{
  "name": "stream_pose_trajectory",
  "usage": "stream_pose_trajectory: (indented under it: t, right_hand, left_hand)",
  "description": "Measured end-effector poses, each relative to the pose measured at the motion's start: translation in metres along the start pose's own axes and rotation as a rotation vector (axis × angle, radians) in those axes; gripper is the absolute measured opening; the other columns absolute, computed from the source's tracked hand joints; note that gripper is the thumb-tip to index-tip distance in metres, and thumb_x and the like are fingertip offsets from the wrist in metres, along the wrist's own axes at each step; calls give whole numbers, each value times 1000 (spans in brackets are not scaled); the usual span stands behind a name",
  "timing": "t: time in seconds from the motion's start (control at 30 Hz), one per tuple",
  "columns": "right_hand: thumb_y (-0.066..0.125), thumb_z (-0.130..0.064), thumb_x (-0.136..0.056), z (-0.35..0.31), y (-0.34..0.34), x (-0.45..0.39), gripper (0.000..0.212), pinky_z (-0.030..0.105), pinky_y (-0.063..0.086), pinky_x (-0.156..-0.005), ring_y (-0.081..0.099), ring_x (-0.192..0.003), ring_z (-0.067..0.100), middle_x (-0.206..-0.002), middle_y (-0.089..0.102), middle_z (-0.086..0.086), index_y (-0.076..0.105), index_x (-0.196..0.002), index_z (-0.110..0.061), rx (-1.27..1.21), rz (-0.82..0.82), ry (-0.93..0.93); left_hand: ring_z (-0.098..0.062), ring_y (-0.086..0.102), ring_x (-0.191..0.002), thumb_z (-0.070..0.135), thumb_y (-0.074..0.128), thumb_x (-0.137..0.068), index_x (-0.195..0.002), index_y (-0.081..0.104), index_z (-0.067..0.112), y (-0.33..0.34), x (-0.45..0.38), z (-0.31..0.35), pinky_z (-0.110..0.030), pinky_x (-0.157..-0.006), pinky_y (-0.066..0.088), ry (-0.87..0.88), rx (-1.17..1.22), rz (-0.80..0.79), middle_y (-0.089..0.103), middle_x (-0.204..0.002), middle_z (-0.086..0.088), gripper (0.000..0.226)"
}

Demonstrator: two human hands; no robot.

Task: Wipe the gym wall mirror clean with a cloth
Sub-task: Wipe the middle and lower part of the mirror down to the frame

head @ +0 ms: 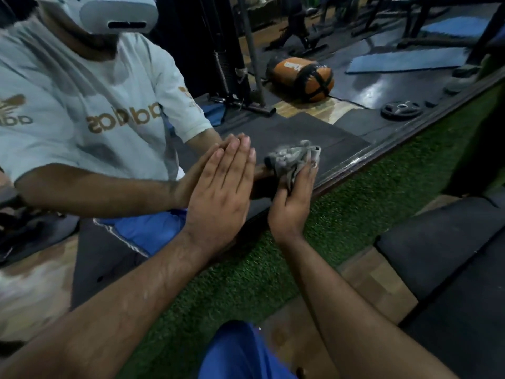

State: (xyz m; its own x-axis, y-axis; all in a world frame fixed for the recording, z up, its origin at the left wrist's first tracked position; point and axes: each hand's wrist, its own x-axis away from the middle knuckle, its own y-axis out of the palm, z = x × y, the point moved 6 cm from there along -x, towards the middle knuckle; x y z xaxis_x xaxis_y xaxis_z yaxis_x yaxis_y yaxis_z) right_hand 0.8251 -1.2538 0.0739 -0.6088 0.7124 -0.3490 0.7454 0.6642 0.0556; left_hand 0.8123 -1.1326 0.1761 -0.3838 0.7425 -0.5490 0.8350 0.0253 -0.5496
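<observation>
The wall mirror fills the upper left of the head view, its dark frame running diagonally from lower left to upper right. My left hand lies flat against the glass with straight fingers, meeting its own reflection. To its right, my right hand grips a crumpled grey cloth and holds it against the mirror just above the frame. The glass looks smeared and dull near the hands.
A strip of green artificial turf covers the wall below the mirror frame. Black padded mats lie at the right on wooden flooring. The mirror reflects a person in a white shirt, an orange bag, a weight plate and gym machines.
</observation>
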Motion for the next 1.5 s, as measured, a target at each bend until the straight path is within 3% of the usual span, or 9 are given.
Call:
stream_pose_trajectory:
  t: [0.1,0.27,0.43,0.57,0.77,0.9,1.07,1.2,1.5]
  right_hand:
    - [40,-24,-91,-25,10,-15,79,42,8,-132,2,-162,21,-175,8,9,18,-167,-14,-174,111,259]
    - [38,-17,-90,-10,6,-13,76,53,7,-131,5,-162,35,-172,14,20,22,-162,2,65,-3,-217]
    - [41,-36,-96,-7,2,-27,75,51,17,-130,9,-162,24,-174,15,10,24,-165,-14,-161,183,231]
    - [38,-25,-97,-20,7,-27,70,53,13,-131,9,-162,24,-171,16,3,29,-162,-3,-49,97,-101]
    - [46,-41,-89,17,-2,-44,76,54,28,-127,26,-158,22,-170,31,7,32,-163,-24,-288,248,294]
    - [46,-28,-92,12,-9,-45,69,57,27,-127,24,-159,25,-170,28,12,32,-160,-20,-293,135,130]
    - [47,-25,-91,30,-17,-57,70,53,31,-126,31,-156,21,-168,35,8,37,-161,-20,-350,196,339]
    - [45,-28,-95,21,-25,-67,72,54,28,-127,26,-159,25,-170,30,12,31,-163,-8,-214,129,172]
    - [47,-31,-99,31,-48,-99,61,55,29,-126,31,-157,22,-166,38,10,38,-158,-16,-167,227,182]
  left_hand:
    - [-36,13,-154,18,45,-100,-157,17,-5,-1,-14,1,-46,-127,8,14,29,17,15,-165,-24,68]
    - [-37,14,-154,17,38,-102,-155,24,-6,-3,-35,5,-46,-127,8,55,37,43,17,-164,-25,59]
    - [-37,10,-155,14,26,-102,-156,18,-6,2,-35,12,-46,-127,5,117,47,17,11,-165,-26,58]
    - [-36,18,-153,11,22,-101,-155,23,-7,2,-37,9,-45,-127,8,121,123,61,20,-163,-27,57]
    - [-37,19,-153,9,10,-103,-154,25,-8,3,-41,18,-45,-127,7,181,220,-11,22,-162,-28,55]
    - [-38,15,-154,15,12,-102,-153,25,-10,3,-49,21,-46,-127,7,245,210,-57,18,-163,-28,59]
    - [-38,10,-154,17,14,-101,-154,21,-10,10,-63,37,-47,-126,2,303,199,-122,13,-164,-29,59]
    - [-38,16,-153,15,22,-100,-152,28,-10,15,-72,45,-47,-125,6,298,264,-139,20,-162,-29,58]
    - [-37,23,-152,8,29,-99,-149,37,-8,23,-90,73,-47,-125,13,257,370,-176,30,-159,-27,53]
